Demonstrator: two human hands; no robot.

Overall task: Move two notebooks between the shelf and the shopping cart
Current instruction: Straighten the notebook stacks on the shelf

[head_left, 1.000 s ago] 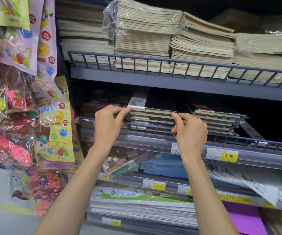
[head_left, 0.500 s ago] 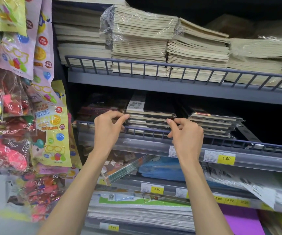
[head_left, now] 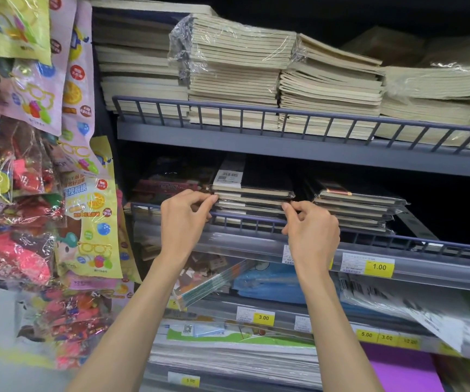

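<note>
A stack of black plastic-wrapped notebooks (head_left: 252, 193) lies on the middle shelf behind a low wire rail (head_left: 398, 239). The top notebook has a white barcode label. My left hand (head_left: 183, 222) pinches the stack's front left corner, with the fingertips just under the top notebooks. At the front right corner my right hand (head_left: 311, 230) pinches the same layers with curled fingers. The stack still rests flat on the shelf. No shopping cart is in view.
A second black notebook stack (head_left: 358, 207) sits just to the right. Cream notebook piles (head_left: 236, 72) fill the upper shelf. Hanging toy packets (head_left: 38, 165) crowd the left side. Lower shelves hold paper pads (head_left: 234, 357) and yellow price tags (head_left: 379, 267).
Both hands' fingers have curled in tighter on the stack's front corners. The stack itself has not moved. The camera has tipped slightly.
</note>
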